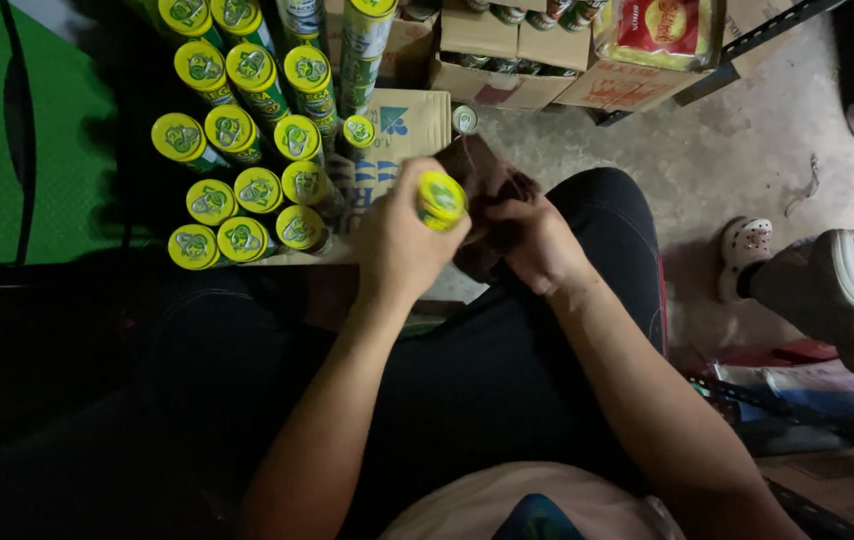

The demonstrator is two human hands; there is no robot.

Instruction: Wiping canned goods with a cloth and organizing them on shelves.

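The left hand [399,243] is wrapped around a tall can with a yellow-green lid [441,199], fingers pressed closed on its body, lid end pointing toward the camera. The can is held above the person's lap, just off the near edge of the cardboard box [409,125]. The right hand [537,243] is closed on a dark brown cloth [487,180], bunched against the can's side. Matching cans [247,130] lie stacked in rows at the left edge of the box, lids facing up. More cartons [507,60] stand beyond. At the right, another person's feet wear pale clogs [847,290] on the concrete floor [737,150].
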